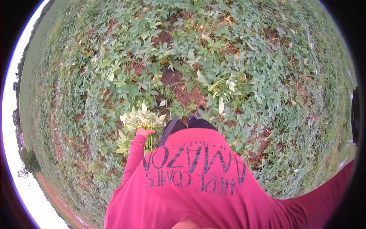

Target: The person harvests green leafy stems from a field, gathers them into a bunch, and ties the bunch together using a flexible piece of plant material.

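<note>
Bunch of leafy stems (144, 121), held in the curled left hand (145, 132)

Shows pale green, pointed leaves fanned around slim, tightly gathered stems. Hangs just beside the dark-clad left leg (180, 125). Cannot tell the state of the right hand, beyond view. Across the ground, dense green vines (122, 89) around bare brown soil (173, 78) and dry stalks (190, 98). Outdoors: broad field (42, 87), tree (29, 160) and bright sky (13, 187) toward the left edge.
</note>
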Tool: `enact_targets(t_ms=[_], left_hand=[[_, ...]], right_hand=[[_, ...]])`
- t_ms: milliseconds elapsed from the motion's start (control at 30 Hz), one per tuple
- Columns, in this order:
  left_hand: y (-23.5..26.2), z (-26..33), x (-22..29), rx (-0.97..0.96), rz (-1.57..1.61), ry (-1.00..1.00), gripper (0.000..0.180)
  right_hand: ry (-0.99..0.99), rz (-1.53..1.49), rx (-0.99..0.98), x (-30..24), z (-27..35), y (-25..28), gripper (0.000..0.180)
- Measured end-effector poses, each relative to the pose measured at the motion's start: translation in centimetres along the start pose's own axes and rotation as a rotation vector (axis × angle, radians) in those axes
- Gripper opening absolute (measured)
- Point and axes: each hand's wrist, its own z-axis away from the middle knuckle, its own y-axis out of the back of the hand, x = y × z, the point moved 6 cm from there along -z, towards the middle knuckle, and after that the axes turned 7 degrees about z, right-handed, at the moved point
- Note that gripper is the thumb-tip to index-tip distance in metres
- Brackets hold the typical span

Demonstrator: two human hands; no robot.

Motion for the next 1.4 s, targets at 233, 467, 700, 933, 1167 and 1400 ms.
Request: enact_targets(t_ms=[233, 467, 700, 933, 1167, 1400], left_hand=[[6.9, -6.6, 24.7, 0.176, 0.190, -0.395, 0.067], [6.0, -10.6, 53.2, -0.208, 0.650, -0.619, 0.049], [-0.1, -17.9, 72.3, -0.679, 0.756, -0.452, 0.034], [-8.4, -16.5, 76.6, -0.939, 0.454, -0.378, 0.032], [-10.2, -22.8, 74.0, -0.752, 0.289, -0.488, 0.052], [-14.1, -18.7, 70.2, -0.853, 0.061, -0.408, 0.048]], right_hand=[[-0.157, 0.123, 0.149, 7.0, -0.4, -0.2, 0.031], [-0.308, 0.240, 0.250, 11.4, -3.3, -2.0, 0.033], [-0.670, -0.035, 0.518, 21.1, -9.0, -10.7, 0.035], [-1.222, -0.520, 0.724, 35.8, -1.1, -40.1, 0.039], [-2.128, 0.214, 0.784, 32.9, 32.9, -53.6, 0.045], [-2.606, 0.624, 0.700, 20.5, 51.1, -52.6, 0.057]])
